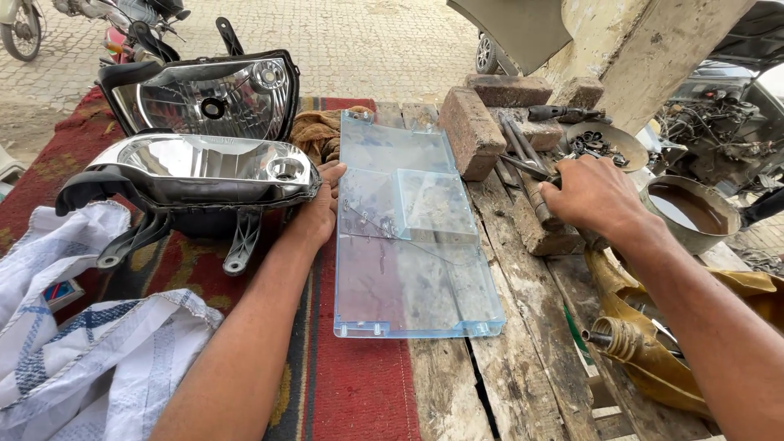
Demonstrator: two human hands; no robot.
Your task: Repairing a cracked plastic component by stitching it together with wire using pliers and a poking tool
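Two bare hands are in the head view, over a plank worktop [523, 359] partly covered by a red woven cloth [359, 384]. Our left hand [321, 206] lies flat, fingers [333, 171] extended and loose, gripping nothing; it rests between the near headlamp housing [204, 175] and the clear blue plastic panel [412, 237], its outer edge against the housing's right end and its fingertips just beside the panel's left edge. The near housing sits on the cloth at left, reflector facing up; a second headlamp housing [208, 96] stands just behind it, tilted toward us. The panel lies flat, half on the cloth, half on bare planks, between our two hands. Our right hand [592, 196] reaches to the right of the panel, fingers curled down over a group of metal tools [523, 159] lying on a worn brick [549, 235]; whether they actually clasp a tool we cannot tell, the fingertips being hidden by the back of the hand. A larger brick [474, 131] sits just behind the panel's far right corner. Near the right hand: a shallow dish of small metal parts [600, 145] and a bowl of dark liquid [690, 211]. A white woven sack [90, 343] lies at lower left, a brown rag [320, 131] behind the left hand.
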